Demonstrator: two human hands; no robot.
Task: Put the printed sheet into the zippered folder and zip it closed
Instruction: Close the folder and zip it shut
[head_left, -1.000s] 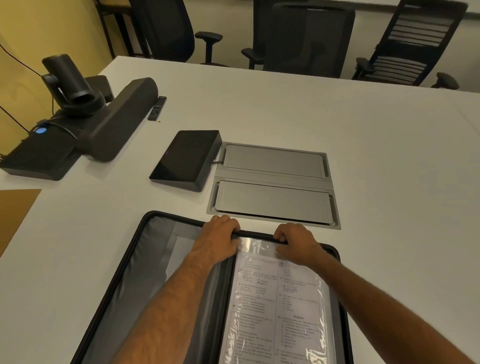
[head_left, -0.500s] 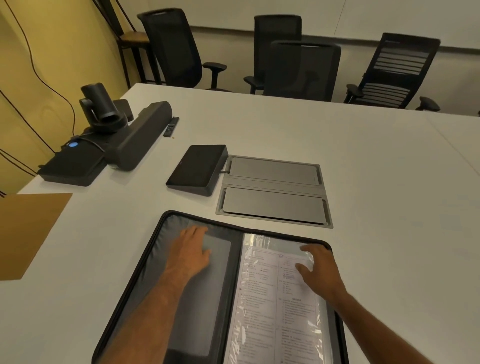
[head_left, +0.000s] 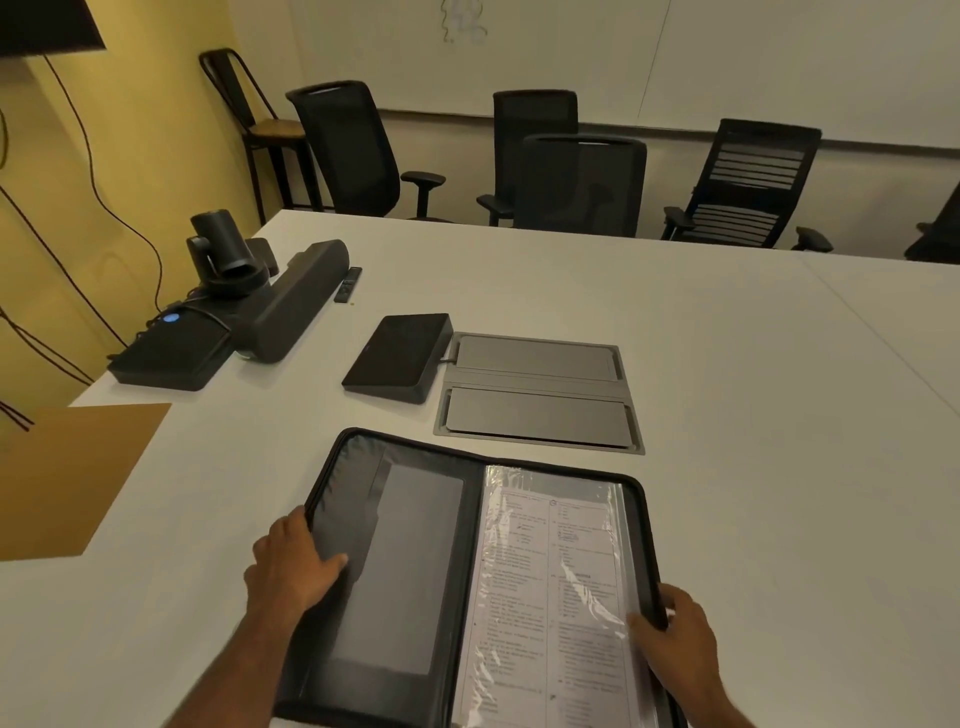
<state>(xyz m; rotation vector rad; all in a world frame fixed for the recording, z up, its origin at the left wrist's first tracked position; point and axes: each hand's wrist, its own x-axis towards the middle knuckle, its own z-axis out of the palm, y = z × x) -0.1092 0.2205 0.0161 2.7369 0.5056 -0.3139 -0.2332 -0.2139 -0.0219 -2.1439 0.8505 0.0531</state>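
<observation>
The black zippered folder (head_left: 415, 545) lies open like a book on the white table (head_left: 753, 415), close in front of me. The printed sheet (head_left: 550, 597) sits in a clear plastic sleeve on the folder's right half. My left hand (head_left: 291, 566) grips the folder's left edge, thumb on the inner panel and fingers under the rim. My right hand (head_left: 675, 639) holds the right edge, thumb on the plastic sleeve, fingers curled round the rim. The left cover looks slightly raised at my hand.
Beyond the folder a grey cable hatch (head_left: 537, 395) is set in the table, with a black touch panel (head_left: 397, 356) beside it. A conference camera and speaker bar (head_left: 249, 306) stand far left. A brown sheet (head_left: 67, 478) lies at the left edge. Office chairs (head_left: 582, 182) line the far side.
Both hands left the sleeve's top edge, passed flat over the folder's two halves, and now grasp its outer left and right edges. The head view has tilted up.
</observation>
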